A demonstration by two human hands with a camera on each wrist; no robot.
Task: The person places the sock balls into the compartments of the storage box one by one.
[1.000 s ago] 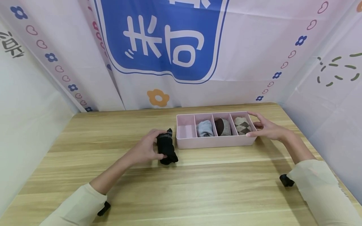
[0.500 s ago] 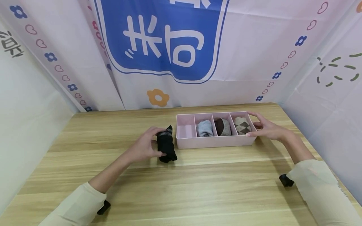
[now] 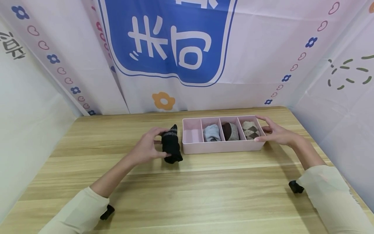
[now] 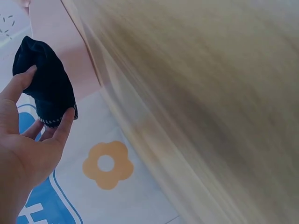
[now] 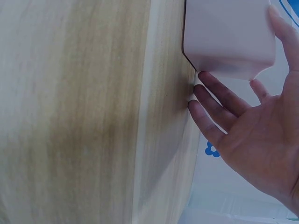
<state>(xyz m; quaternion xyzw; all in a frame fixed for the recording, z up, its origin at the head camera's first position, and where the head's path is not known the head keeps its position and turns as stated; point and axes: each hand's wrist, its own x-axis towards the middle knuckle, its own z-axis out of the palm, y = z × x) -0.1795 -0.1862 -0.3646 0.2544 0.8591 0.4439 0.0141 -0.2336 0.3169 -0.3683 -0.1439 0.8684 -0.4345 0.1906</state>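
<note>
My left hand [image 3: 147, 148] pinches a rolled black sock [image 3: 170, 146] between thumb and fingers, just left of a pink storage box [image 3: 222, 148]. In the left wrist view the sock [image 4: 49, 86] stands out from the fingertips, its patterned cuff near the fingers. My right hand [image 3: 277, 133] holds the box's right end, thumb at the front corner and a finger at the back corner. In the box, from the second compartment rightwards, lie a light blue sock [image 3: 212, 133], a brown and grey sock [image 3: 230, 131] and a beige argyle sock [image 3: 250, 130].
The wooden table [image 3: 198, 195] carries the box near its back edge. A printed cloth [image 3: 251, 58] hangs behind the table, with more cloth on both sides. Black wrist mounts [image 3: 296, 187] stick out at the sleeves.
My left hand has moved the black sock slightly away from me, towards the back of the table. The right hand and the box have stayed where they were.
</note>
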